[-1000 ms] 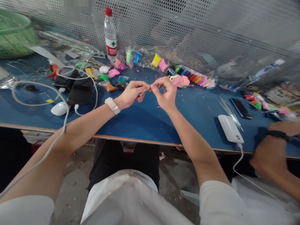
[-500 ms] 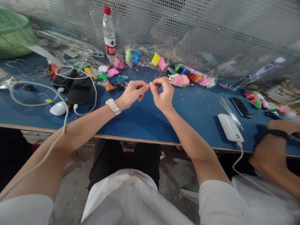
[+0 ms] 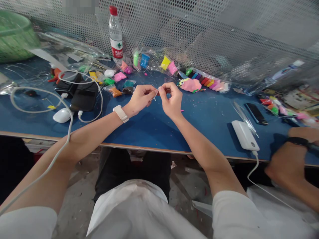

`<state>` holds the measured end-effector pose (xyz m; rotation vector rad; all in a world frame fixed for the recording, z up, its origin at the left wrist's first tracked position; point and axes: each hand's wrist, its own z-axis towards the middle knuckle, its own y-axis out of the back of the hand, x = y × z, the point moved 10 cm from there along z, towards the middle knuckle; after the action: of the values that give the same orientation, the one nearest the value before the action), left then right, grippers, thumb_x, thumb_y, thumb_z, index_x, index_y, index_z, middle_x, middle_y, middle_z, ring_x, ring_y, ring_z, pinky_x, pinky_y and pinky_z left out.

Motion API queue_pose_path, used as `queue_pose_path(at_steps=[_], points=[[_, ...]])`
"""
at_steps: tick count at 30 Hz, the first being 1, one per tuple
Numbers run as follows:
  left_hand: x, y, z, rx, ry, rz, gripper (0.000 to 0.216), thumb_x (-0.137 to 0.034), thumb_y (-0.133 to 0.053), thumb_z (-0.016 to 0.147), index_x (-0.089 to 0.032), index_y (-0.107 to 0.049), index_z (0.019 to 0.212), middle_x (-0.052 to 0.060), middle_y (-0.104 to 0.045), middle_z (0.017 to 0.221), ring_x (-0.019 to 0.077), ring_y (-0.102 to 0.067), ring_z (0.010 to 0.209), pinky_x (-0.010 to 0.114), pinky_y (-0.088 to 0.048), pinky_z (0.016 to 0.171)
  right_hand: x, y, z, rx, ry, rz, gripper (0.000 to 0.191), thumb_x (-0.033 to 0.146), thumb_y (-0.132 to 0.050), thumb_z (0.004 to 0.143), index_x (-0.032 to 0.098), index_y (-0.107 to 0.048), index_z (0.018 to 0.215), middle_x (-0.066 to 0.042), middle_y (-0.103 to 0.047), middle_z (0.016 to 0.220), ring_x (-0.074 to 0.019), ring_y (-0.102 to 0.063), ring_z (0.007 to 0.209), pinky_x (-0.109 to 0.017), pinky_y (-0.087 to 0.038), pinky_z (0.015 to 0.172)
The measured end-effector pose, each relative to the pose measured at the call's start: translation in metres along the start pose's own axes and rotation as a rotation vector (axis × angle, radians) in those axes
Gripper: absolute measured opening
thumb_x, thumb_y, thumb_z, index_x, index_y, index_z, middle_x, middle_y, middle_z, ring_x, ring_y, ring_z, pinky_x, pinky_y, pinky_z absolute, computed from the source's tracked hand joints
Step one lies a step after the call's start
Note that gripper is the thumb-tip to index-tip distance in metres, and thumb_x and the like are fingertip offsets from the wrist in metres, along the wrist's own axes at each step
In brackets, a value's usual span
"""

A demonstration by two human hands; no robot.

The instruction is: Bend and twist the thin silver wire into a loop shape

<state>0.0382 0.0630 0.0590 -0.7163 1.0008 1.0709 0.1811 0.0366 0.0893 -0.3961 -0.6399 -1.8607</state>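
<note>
A thin pale strand point(image 3: 155, 95), string or wire, runs between my two hands above the blue table point(image 3: 149, 132). My left hand point(image 3: 141, 98), with a white band on its wrist, is closed in a pinch on the strand. Fingers of my right hand point(image 3: 172, 99) pinch the same strand, thumb against forefinger, close to the left fingertips. Just beyond my right hand lies a pink clay figure point(image 3: 190, 85) with a yellow end and an eye. Small bags of orange clay point(image 3: 114, 91) and dark clay point(image 3: 128, 90) lie behind my left hand.
A water bottle point(image 3: 116, 36) stands by the perforated metal screen point(image 3: 159, 26). Cables, black power banks point(image 3: 85, 95) and a white mouse-shaped item point(image 3: 62, 115) lie left. On the right are a white power bank point(image 3: 245, 135), a phone point(image 3: 256, 114) and another person's arm point(image 3: 289, 162).
My right hand has shifted slightly left and turned a little. The strand between my fingers has changed its shape. The other person's arm has moved slightly.
</note>
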Motion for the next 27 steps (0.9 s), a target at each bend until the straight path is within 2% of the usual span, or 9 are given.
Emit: queue_pose_path(at_steps=[5, 11, 14, 18, 22, 27], points=[[-0.003, -0.003, -0.001, 0.023, 0.004, 0.01, 0.058, -0.064, -0.085, 0.094, -0.022, -0.056, 0.066, -0.006, -0.049, 0.057, 0.0054, -0.043, 0.044, 0.023, -0.034, 0.043, -0.001, -0.001, 0.0, 0.026, 0.009, -0.054, 0.034, 0.056, -0.062, 0.112, 0.025, -0.067, 0.098, -0.002, -0.073, 0.091, -0.0171, -0.069, 0.086, -0.036, -0.056, 0.081], [-0.002, 0.008, 0.001, -0.068, 0.033, 0.052, 0.027, -0.036, -0.077, 0.101, -0.02, -0.071, 0.08, -0.007, -0.05, 0.057, 0.0064, -0.044, 0.042, 0.024, -0.034, 0.042, 0.0, 0.002, 0.001, 0.007, -0.001, -0.046, 0.043, 0.063, -0.06, 0.111, 0.025, -0.067, 0.092, -0.002, -0.072, 0.088, -0.0168, -0.067, 0.083, -0.036, -0.057, 0.08], [-0.01, 0.013, 0.003, -0.095, -0.042, 0.153, 0.023, -0.027, -0.072, 0.103, -0.019, -0.072, 0.081, -0.005, -0.054, 0.059, 0.0063, -0.046, 0.047, 0.023, -0.037, 0.047, -0.005, 0.003, 0.003, 0.021, -0.041, 0.015, 0.047, 0.071, -0.063, 0.107, 0.026, -0.067, 0.096, -0.001, -0.072, 0.088, -0.0165, -0.069, 0.083, -0.036, -0.058, 0.081], [-0.026, 0.013, 0.002, -0.096, -0.168, 0.316, 0.021, -0.023, -0.068, 0.105, -0.019, -0.075, 0.085, -0.002, -0.061, 0.068, 0.0077, -0.049, 0.058, 0.022, -0.038, 0.057, -0.007, -0.001, 0.005, 0.115, -0.047, 0.176, 0.047, 0.073, -0.066, 0.105, 0.028, -0.072, 0.116, 0.002, -0.07, 0.085, -0.0175, -0.074, 0.082, -0.038, -0.062, 0.082], [-0.031, 0.015, 0.002, -0.121, -0.199, 0.384, 0.02, -0.02, -0.067, 0.104, -0.018, -0.074, 0.085, -0.002, -0.059, 0.067, 0.0085, -0.047, 0.06, 0.023, -0.036, 0.059, -0.004, 0.001, 0.005, 0.112, -0.051, 0.205, 0.034, 0.061, -0.07, 0.108, 0.028, -0.078, 0.111, 0.004, -0.066, 0.077, -0.0133, -0.07, 0.068, -0.033, -0.057, 0.071], [-0.031, 0.015, 0.001, -0.114, -0.197, 0.408, 0.022, -0.022, -0.067, 0.105, -0.019, -0.073, 0.084, -0.003, -0.055, 0.065, 0.0085, -0.042, 0.058, 0.026, -0.032, 0.059, -0.005, 0.001, 0.005, 0.125, -0.093, 0.168, 0.04, 0.068, -0.067, 0.107, 0.029, -0.078, 0.111, 0.005, -0.063, 0.071, -0.0118, -0.063, 0.057, -0.03, -0.054, 0.058]])
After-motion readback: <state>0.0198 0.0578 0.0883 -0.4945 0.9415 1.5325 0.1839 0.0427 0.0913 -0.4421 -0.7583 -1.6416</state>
